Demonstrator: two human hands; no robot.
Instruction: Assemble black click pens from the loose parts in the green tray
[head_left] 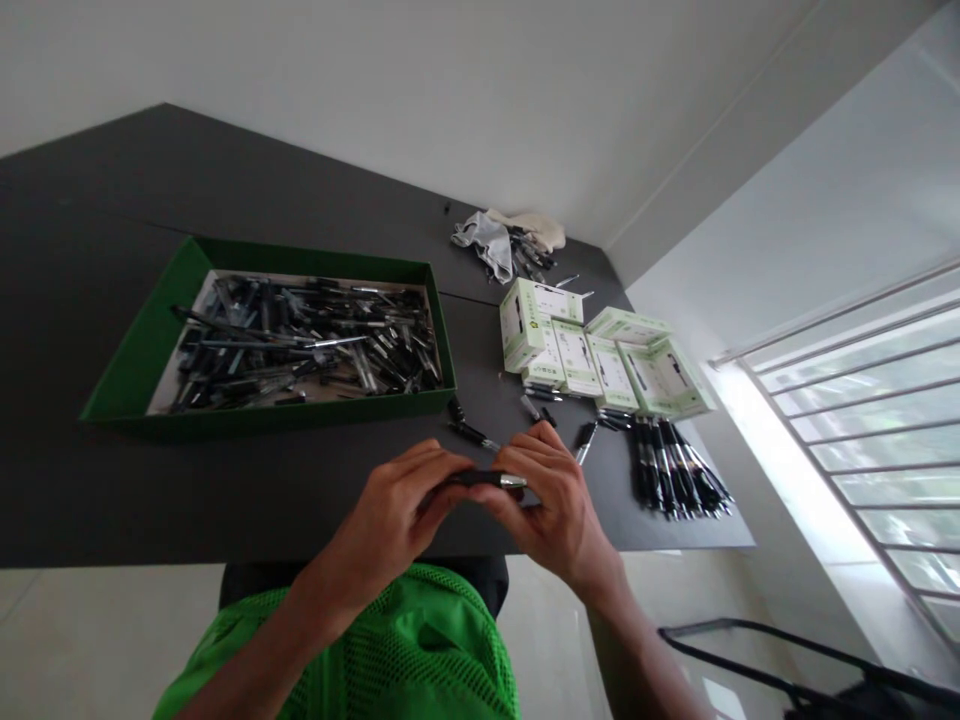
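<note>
A black pen (480,478) with a silver tip lies level between my two hands, above the front part of the dark table. My left hand (409,495) is closed on its left end, which the fingers partly cover. Fingers and thumb of my right hand (551,490) close on the tip end. Just beyond the hands, a few loose pen pieces (471,433) rest on the table. To the left stands a green box (300,425) heaped with many black and clear pen parts (322,340).
Pale green cartons (577,355) stand at the right, with a fan of black pens (675,470) in front of them. A grey cloth (486,240) and more pens lie at the back. A black chair frame (750,640) is at lower right, beside a barred window (877,430).
</note>
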